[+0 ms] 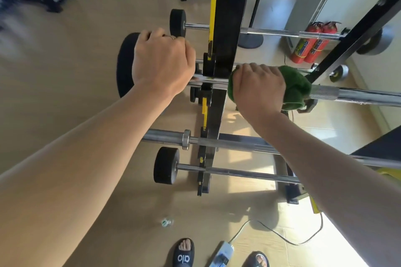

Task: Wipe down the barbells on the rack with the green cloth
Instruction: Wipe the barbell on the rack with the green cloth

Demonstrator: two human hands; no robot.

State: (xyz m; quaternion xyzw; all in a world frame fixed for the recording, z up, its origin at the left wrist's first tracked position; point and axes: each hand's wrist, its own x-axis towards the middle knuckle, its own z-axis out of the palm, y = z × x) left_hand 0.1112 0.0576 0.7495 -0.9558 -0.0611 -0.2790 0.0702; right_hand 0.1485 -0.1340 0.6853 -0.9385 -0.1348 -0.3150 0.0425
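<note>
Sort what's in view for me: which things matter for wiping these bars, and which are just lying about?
In the job:
- green cloth, gripped in the right hand
- barbell being wiped, left hand gripping its other end
- lower barbells
- upper barbell
- rack

Lying about:
- fire extinguishers
- power strip and cable
- small wrapper on the floor
</note>
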